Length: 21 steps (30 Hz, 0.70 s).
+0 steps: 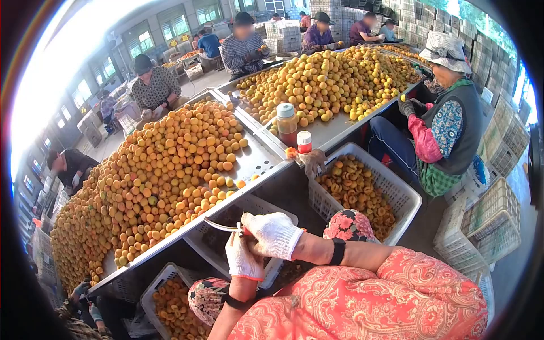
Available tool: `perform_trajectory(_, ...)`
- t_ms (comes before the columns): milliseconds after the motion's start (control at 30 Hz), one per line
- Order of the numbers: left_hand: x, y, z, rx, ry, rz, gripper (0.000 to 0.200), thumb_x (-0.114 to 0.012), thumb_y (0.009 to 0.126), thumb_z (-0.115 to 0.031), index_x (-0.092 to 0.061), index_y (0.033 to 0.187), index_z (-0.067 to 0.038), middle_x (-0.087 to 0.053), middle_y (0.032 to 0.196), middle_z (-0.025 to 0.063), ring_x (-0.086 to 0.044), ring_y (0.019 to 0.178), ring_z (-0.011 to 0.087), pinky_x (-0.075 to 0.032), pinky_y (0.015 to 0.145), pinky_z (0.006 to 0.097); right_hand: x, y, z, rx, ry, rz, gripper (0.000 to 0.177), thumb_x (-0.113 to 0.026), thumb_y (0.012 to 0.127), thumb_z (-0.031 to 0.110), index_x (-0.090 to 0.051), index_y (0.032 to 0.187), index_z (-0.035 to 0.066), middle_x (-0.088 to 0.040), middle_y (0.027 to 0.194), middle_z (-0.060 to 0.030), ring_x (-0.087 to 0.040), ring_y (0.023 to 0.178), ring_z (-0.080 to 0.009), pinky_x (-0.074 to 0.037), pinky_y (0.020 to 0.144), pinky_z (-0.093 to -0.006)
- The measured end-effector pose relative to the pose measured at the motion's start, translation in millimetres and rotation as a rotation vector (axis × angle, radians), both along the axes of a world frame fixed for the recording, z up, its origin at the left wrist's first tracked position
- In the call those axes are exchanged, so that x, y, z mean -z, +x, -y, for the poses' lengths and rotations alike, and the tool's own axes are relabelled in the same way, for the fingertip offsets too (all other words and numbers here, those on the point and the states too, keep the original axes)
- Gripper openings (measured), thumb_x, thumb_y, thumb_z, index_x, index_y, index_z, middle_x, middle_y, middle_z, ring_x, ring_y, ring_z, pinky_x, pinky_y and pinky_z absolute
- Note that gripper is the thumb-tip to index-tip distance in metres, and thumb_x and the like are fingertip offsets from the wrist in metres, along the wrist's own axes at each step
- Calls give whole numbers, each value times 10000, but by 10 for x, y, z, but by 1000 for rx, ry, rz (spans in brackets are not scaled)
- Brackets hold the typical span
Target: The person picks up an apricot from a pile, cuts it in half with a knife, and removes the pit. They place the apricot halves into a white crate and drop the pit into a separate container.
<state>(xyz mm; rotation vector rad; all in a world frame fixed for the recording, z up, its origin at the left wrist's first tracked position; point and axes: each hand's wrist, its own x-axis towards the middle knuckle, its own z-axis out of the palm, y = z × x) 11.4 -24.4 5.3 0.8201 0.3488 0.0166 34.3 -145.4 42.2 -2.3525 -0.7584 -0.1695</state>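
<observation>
Two gloved hands meet in front of the lap, the right hand (pixel 273 233) above the left hand (pixel 245 258). Their fingers are drawn in close around the near end of a curved metal tool (pixel 222 227); which hand bears it, I cannot tell. The tool points left, above a crate (pixel 205 255) beside the table. Halved fruit (pixel 362 192) fills a white bin (pixel 409 207) to the right, and more lies in another bin (pixel 148 300) at lower left. Beyond, whole orange fruit (pixel 170 150) is heaped on the metal table (pixel 258 153), near a bottle (pixel 287 126). A co-worker in a hat (pixel 447 52) sits at right.
</observation>
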Motion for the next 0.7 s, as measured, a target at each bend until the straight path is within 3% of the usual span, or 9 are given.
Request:
perform_trajectory(67,125,18,-82,86,-53,-38,249,-522,1005,-273,-589,1116,-61,-655,1040,76,-660,923,219,-565,785,365,-4,-1,-13,-9,-4,24,314,-692,783,254,-537,976,61,-672,765,-148,-679,730,-362,-537,625,-441)
perform_trajectory(167,158,-22,-109,143,-159,-100,314,-462,1014,-339,-577,1132,-71,-648,1079,73,-654,956,239,-555,827,400,-53,-13,-14,-53,-14,-36,298,-671,795,233,-554,1007,59,-684,802,-172,-682,785,-375,-535,682,-463)
perform_trajectory(267,176,-40,-118,198,-217,-168,356,-418,1015,-380,-566,1158,-91,-643,1110,72,-647,989,251,-546,857,417,86,30,-28,-90,14,82,251,-697,778,270,-559,906,105,-643,714,-129,-666,697,-352,-524,611,-439)
perform_trajectory(367,150,-60,-126,188,-271,-155,323,-473,1000,-379,-604,1123,-110,-669,1040,62,-671,939,242,-569,818,394,80,38,-11,-119,74,231,240,-707,765,243,-544,867,100,-630,711,-131,-650,671,-353,-520,581,-426)
perform_trajectory(433,-255,-139,-87,162,-133,-191,249,-531,974,-345,-621,1082,-140,-671,924,12,-665,755,165,-569,634,331,43,14,21,-55,231,117,225,-690,807,214,-570,934,72,-651,722,-158,-679,678,-332,-536,591,-421)
perform_trajectory(500,-75,-103,-313,330,-98,218,245,-546,981,-258,-607,1136,-77,-652,896,42,-638,688,158,-560,602,309,64,-3,74,-144,671,-338,248,-695,849,190,-586,1010,36,-652,736,-107,-681,666,-235,-542,611,-360)
perform_trajectory(567,-259,-164,-187,178,134,309,272,-545,984,-206,-582,1187,-29,-630,873,65,-605,641,145,-529,567,274,31,20,107,-118,833,-391,258,-680,893,197,-596,1047,8,-625,769,-35,-624,710,-133,-527,632,-300)
perform_trajectory(600,-264,-169,-166,155,164,345,281,-580,970,-181,-574,1201,-22,-626,876,73,-596,656,124,-514,579,250,-60,-1,155,-56,860,-594,223,-657,928,218,-609,996,11,-594,787,15,-555,732,-79,-494,625,-257)
perform_trajectory(700,-255,-156,-27,63,443,319,275,-619,945,-131,-571,1191,-17,-624,885,82,-587,679,102,-505,604,232,-39,12,121,4,953,-692,223,-651,943,234,-620,943,13,-593,774,11,-538,710,-49,-465,595,-235)
